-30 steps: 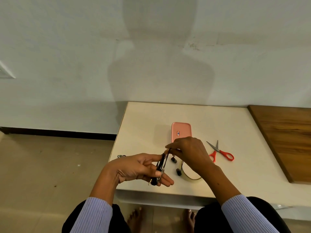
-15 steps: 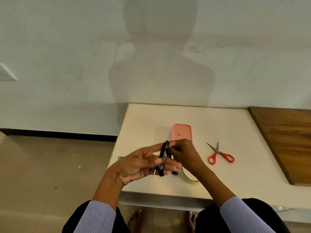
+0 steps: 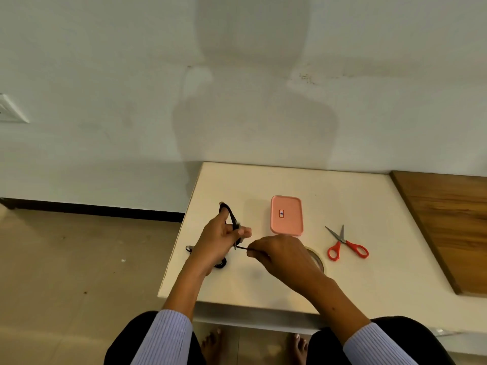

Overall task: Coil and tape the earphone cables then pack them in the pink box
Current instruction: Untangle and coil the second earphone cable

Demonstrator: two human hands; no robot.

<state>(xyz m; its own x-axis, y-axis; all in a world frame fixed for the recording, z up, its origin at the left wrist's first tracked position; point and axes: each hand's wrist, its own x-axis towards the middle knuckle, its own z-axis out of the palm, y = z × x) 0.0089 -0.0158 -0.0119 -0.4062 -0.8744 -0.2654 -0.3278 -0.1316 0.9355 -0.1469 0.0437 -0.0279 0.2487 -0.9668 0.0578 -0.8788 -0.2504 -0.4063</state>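
Earphone cable (image 3: pixel 229 216) coiled in left hand (image 3: pixel 220 234), right hand (image 3: pixel 276 252) pinching its end, near table's (image 3: pixel 263 285) left edge

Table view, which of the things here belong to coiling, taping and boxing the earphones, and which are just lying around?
For the job:
earphone cable, coiled in the left hand, its end pinched by the right hand
second cable on the table
tape roll
scissors
pink box, lid on

Lying about:
wooden board
wall switch

at centre frame, the left hand (image 3: pixel 220 237) is gripping coiled cable; the right hand (image 3: pixel 279 252) is pinching its end.
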